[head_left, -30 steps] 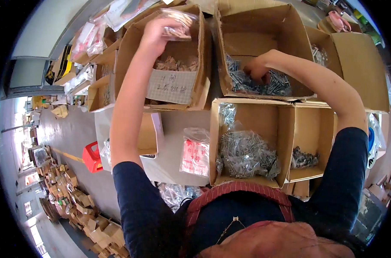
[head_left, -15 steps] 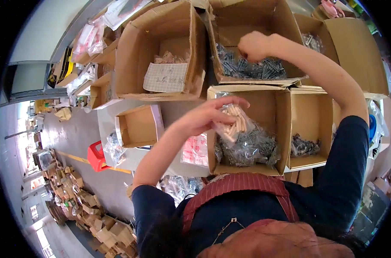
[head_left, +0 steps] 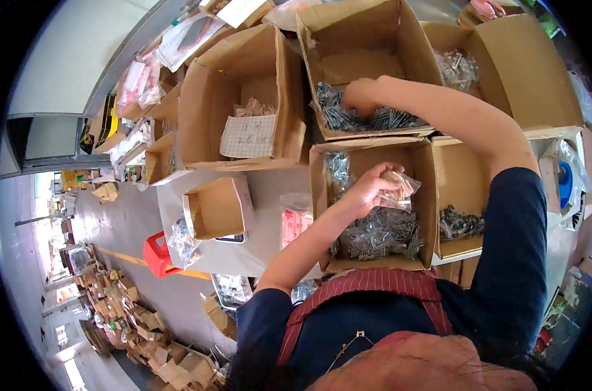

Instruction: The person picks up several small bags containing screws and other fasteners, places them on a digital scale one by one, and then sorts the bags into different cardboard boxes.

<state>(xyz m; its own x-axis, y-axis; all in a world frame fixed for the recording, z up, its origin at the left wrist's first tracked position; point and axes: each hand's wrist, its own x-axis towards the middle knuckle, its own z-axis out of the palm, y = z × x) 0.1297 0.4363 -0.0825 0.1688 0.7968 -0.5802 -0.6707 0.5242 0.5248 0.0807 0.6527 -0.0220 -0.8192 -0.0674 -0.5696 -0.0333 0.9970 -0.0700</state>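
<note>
We see the left hand (head_left: 367, 190) grasping a small clear bag (head_left: 398, 187) over the centre box (head_left: 374, 260) — right hand (head_left: 359, 98) buried in screws (head_left: 374, 120) in the upper box (head_left: 348, 39), grip unclear.

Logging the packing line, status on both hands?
Left hand holds small clear bag of tan parts over near box of bagged screws. Right hand down in far screw box. Nothing in the way.

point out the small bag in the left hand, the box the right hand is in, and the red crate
small clear bag (head_left: 399, 188), head view, on its tan contents beside the left hand's fingertips
cardboard box (head_left: 348, 26), head view, on its bare back wall
red crate (head_left: 158, 254), head view, on its top face
</note>
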